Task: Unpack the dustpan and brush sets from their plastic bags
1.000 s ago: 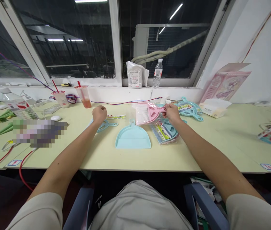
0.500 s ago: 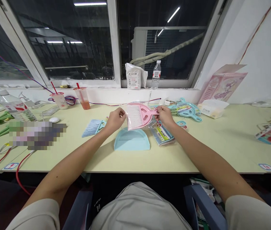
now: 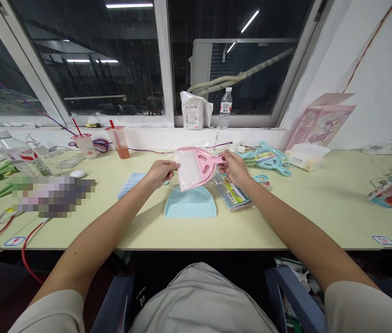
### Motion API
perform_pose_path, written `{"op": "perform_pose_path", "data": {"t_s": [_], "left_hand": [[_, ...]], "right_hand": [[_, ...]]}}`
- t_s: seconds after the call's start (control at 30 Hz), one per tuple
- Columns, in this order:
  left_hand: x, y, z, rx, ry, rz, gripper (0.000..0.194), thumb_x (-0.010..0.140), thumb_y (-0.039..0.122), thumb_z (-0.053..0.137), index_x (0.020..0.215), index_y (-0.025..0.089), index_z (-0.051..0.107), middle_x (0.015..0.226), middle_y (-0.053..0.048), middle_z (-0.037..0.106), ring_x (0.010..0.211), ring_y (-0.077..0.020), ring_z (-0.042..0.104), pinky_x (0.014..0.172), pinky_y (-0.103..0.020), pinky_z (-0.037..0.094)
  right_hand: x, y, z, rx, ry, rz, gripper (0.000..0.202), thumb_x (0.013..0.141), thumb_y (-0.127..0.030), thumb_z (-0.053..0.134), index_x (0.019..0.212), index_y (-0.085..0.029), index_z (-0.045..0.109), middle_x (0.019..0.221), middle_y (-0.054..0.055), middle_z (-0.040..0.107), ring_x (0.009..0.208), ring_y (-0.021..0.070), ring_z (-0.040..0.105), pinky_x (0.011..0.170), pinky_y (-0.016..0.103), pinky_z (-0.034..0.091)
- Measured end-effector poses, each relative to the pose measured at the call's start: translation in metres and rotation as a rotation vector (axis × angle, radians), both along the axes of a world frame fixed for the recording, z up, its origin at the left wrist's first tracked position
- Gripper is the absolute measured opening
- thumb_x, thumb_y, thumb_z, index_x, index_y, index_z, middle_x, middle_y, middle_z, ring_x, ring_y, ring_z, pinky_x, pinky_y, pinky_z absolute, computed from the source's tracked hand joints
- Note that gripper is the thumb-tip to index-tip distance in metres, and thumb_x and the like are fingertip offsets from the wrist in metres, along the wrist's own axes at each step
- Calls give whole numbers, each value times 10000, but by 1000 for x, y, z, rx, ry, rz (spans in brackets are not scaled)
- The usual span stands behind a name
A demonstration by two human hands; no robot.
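Observation:
A pink brush and dustpan set (image 3: pixel 205 165) in a clear plastic bag is held up over the table. My right hand (image 3: pixel 235 167) is closed round its handle. At the bristle end, my left hand (image 3: pixel 162 174) pinches the edge of the plastic bag. Below the set, a light blue dustpan (image 3: pixel 191 202) lies on the table. A blue brush (image 3: pixel 131 183) lies to its left, partly hidden by my left hand and forearm. To the right of the dustpan is a packaged blue set (image 3: pixel 234 192) with a yellow label.
More turquoise sets (image 3: pixel 271 159) lie behind my right hand. Two drink cups (image 3: pixel 118 142) with red straws stand back left, near a large bottle (image 3: pixel 22 155). A tissue pack (image 3: pixel 307 157) and a pink box (image 3: pixel 322 124) are back right. The table's front edge (image 3: pixel 199 249) runs below my forearms.
My left hand has moved left and slightly down, covering more of the blue brush. The pink set has shifted a little left and tilted, and my right hand has shifted slightly left.

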State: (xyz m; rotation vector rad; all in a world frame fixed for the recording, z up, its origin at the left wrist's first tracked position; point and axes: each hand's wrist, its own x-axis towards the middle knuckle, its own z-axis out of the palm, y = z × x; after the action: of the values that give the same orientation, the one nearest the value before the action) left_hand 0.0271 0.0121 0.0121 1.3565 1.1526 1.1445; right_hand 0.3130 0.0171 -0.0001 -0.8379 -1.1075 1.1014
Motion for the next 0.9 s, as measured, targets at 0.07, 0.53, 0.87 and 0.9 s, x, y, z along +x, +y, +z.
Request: {"op": "perform_pose_path", "data": {"t_s": [0.07, 0.53, 0.87, 0.9], "left_hand": [[-3, 2, 2, 24, -80, 28, 178, 701, 222, 814, 715, 115, 672, 548, -9, 524, 420, -37, 338, 399, -222, 164], [-14, 4, 10, 116, -98, 54, 140, 746, 145, 747, 677, 111, 631, 526, 8, 464, 416, -37, 341, 396, -206, 193], [-59, 36, 19, 152, -224, 263, 232, 686, 92, 751, 666, 151, 527, 579, 25, 483, 407, -8, 295, 370, -170, 184], [-65, 39, 19, 146, -249, 296, 249, 689, 86, 748, 672, 156, 510, 582, 34, 473, 405, -3, 289, 367, -163, 174]], "right_hand": [[-2, -4, 6, -48, 32, 85, 335, 893, -504, 721, 844, -206, 576, 745, -1, 651, 571, 97, 601, 485, 193, 442], [0, -5, 0, -194, -113, 185, 91, 835, -108, 756, 791, -127, 678, 740, 66, 722, 588, 153, 690, 461, 218, 503], [19, 10, 10, -219, 10, 6, 125, 937, -77, 577, 839, -149, 604, 722, 38, 692, 615, 142, 697, 507, 224, 528], [21, 16, 9, -230, 13, -9, 135, 941, -71, 563, 836, -147, 601, 716, 39, 692, 610, 139, 695, 508, 222, 531]]}}
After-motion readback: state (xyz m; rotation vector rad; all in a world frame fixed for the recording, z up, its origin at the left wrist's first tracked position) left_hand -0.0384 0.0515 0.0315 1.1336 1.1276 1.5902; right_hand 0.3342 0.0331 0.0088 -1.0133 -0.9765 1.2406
